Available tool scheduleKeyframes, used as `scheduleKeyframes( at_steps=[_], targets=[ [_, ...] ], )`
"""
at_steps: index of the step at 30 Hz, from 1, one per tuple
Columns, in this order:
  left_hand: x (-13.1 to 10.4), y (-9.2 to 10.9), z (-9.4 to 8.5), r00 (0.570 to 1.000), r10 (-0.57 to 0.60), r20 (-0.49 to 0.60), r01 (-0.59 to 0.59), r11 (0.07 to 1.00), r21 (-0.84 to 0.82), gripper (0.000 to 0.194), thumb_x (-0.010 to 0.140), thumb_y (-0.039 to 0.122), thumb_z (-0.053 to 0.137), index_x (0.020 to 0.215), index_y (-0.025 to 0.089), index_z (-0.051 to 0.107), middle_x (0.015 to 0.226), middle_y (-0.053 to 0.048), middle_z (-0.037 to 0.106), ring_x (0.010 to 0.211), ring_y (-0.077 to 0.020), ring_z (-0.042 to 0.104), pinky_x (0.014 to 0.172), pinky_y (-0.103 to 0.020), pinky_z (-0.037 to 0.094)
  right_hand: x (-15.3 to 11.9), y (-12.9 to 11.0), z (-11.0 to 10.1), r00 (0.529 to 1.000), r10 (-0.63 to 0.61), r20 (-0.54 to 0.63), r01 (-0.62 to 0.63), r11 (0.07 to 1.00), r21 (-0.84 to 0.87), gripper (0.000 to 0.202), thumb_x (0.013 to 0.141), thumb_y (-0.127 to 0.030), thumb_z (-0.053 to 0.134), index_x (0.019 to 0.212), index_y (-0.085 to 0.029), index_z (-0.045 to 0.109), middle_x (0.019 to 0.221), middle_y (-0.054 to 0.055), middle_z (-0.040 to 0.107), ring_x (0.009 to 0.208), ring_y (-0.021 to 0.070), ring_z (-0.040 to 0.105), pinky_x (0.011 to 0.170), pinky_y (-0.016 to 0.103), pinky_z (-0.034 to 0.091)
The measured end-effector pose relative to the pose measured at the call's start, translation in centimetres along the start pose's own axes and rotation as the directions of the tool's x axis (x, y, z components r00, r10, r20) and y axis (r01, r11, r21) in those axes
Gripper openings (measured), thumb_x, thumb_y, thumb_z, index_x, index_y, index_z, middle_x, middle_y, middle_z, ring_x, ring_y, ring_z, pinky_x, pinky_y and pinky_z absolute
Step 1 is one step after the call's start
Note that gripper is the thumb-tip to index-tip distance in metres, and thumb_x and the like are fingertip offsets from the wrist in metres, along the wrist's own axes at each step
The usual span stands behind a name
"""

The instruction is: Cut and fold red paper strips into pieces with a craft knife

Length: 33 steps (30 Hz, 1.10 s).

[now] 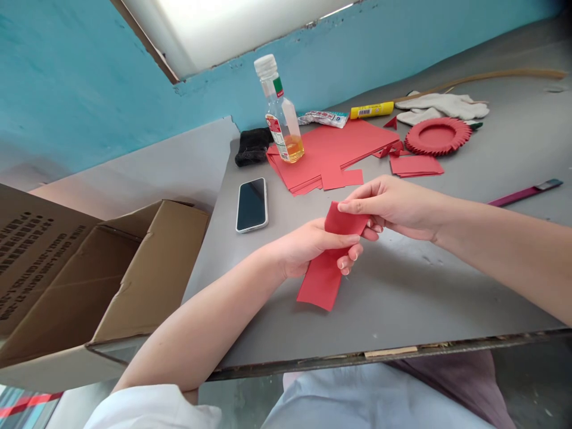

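A red paper strip (322,283) is held up above the grey table, its lower end slanting down toward me. My left hand (324,244) pinches it near the middle, thumb lying across the front. At the strip's upper end, my right hand (378,205) grips with thumb on top and fingers behind. Just beyond my hands lie a small red paper piece (342,179) and a stack of large red sheets (330,143). Farther right sit a pile of red paper rectangles (416,165) and a round red pleated paper ring (438,136).
A glass bottle (281,116) with amber liquid stands on the sheets. A phone (251,204) lies at left; a yellow glue stick (372,110), white gloves (442,106) and a purple cutter (525,192) lie behind and right. An open cardboard box (143,274) stands left of the table.
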<state>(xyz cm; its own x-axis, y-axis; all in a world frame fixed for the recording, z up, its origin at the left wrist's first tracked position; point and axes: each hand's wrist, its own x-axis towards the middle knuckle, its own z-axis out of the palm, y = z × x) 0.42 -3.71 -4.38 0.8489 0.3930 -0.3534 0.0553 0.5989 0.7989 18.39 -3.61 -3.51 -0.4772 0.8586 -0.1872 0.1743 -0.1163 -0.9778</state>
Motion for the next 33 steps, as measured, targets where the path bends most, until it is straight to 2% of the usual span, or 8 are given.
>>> scheduleKeyframes(
  at_steps=[5,11,16,19,22,26,28,33],
  targets=[
    [0.1,0.0,0.0,0.999,0.03,-0.027,-0.031,0.999,-0.044,0.014,0.086,0.021,0.053,0.096,0.014,0.06,0.069,0.001,0.051,0.052,-0.0059,0.045,0.059,-0.024,0.043,-0.1,-0.2,0.6,0.988,-0.074,-0.134,0.058,0.991,-0.12,0.03,0.074,-0.051,0.059,0.068,-0.022,0.066,0.054,0.0,0.054,0.046,0.0098,0.044,0.044,0.028,0.037],
    [0.1,0.0,-0.2,0.997,0.038,-0.072,-0.042,0.998,-0.053,0.016,0.085,0.022,0.054,0.097,0.014,0.059,0.075,-0.003,0.057,0.058,-0.0098,0.054,0.065,-0.029,0.047,-0.4,-0.6,1.0,0.931,-0.223,-0.288,0.125,0.939,-0.321,0.016,0.073,-0.04,0.063,0.075,-0.025,0.067,0.057,-0.003,0.057,0.043,0.0086,0.047,0.043,0.025,0.038],
    [0.2,0.0,-0.3,0.998,0.009,-0.061,-0.011,0.999,-0.044,0.021,0.086,0.027,0.052,0.1,0.014,0.058,0.076,-0.003,0.058,0.06,-0.0106,0.057,0.065,-0.028,0.047,-0.6,-1.2,1.1,0.951,-0.171,-0.258,0.087,0.947,-0.308,0.016,0.076,-0.037,0.06,0.071,-0.023,0.066,0.054,-0.002,0.055,0.044,0.0091,0.046,0.043,0.025,0.039],
    [0.2,0.1,-0.2,0.999,-0.002,-0.051,0.0,0.999,-0.039,0.03,0.086,0.038,0.049,0.102,0.014,0.057,0.076,-0.004,0.059,0.059,-0.0118,0.058,0.065,-0.029,0.048,-0.5,-1.3,0.9,0.968,-0.131,-0.213,0.078,0.967,-0.242,0.019,0.076,-0.04,0.061,0.071,-0.022,0.065,0.056,-0.001,0.056,0.045,0.0101,0.047,0.043,0.026,0.037],
    [0.0,0.4,-0.1,0.998,0.007,-0.056,-0.008,1.0,-0.007,0.04,0.086,0.048,0.045,0.106,0.015,0.056,0.083,-0.007,0.063,0.063,-0.014,0.061,0.066,-0.031,0.049,-0.2,-0.9,0.3,0.958,-0.147,-0.247,0.079,0.961,-0.265,0.023,0.075,-0.044,0.06,0.069,-0.022,0.064,0.058,0.0,0.056,0.045,0.0098,0.045,0.042,0.026,0.033],
    [-0.3,0.8,-0.2,0.988,0.042,-0.151,-0.023,0.991,0.13,0.033,0.08,0.033,0.062,0.108,0.016,0.054,0.103,-0.011,0.063,0.074,-0.015,0.063,0.072,-0.032,0.05,0.2,-0.2,-0.6,0.908,-0.235,-0.346,0.101,0.926,-0.364,0.024,0.076,-0.046,0.058,0.071,-0.023,0.064,0.054,-0.001,0.052,0.045,0.0094,0.042,0.041,0.026,0.029],
    [-0.3,0.8,-0.4,0.976,0.1,-0.191,-0.063,0.98,0.19,0.03,0.08,0.027,0.063,0.105,0.015,0.055,0.104,-0.012,0.063,0.076,-0.0155,0.064,0.073,-0.032,0.05,0.3,-0.1,-1.0,0.89,-0.271,-0.367,0.109,0.907,-0.406,0.023,0.078,-0.044,0.056,0.073,-0.023,0.065,0.052,-0.002,0.048,0.045,0.0092,0.041,0.042,0.026,0.03],
    [-0.2,0.7,-0.9,0.956,0.173,-0.235,-0.118,0.966,0.231,0.025,0.084,0.027,0.059,0.105,0.015,0.056,0.099,-0.012,0.066,0.072,-0.0156,0.065,0.072,-0.033,0.051,0.0,-0.6,-1.5,0.894,-0.307,-0.327,0.113,0.86,-0.497,0.019,0.078,-0.04,0.056,0.074,-0.023,0.065,0.052,-0.003,0.05,0.047,0.0092,0.046,0.046,0.025,0.035]
  ],
)
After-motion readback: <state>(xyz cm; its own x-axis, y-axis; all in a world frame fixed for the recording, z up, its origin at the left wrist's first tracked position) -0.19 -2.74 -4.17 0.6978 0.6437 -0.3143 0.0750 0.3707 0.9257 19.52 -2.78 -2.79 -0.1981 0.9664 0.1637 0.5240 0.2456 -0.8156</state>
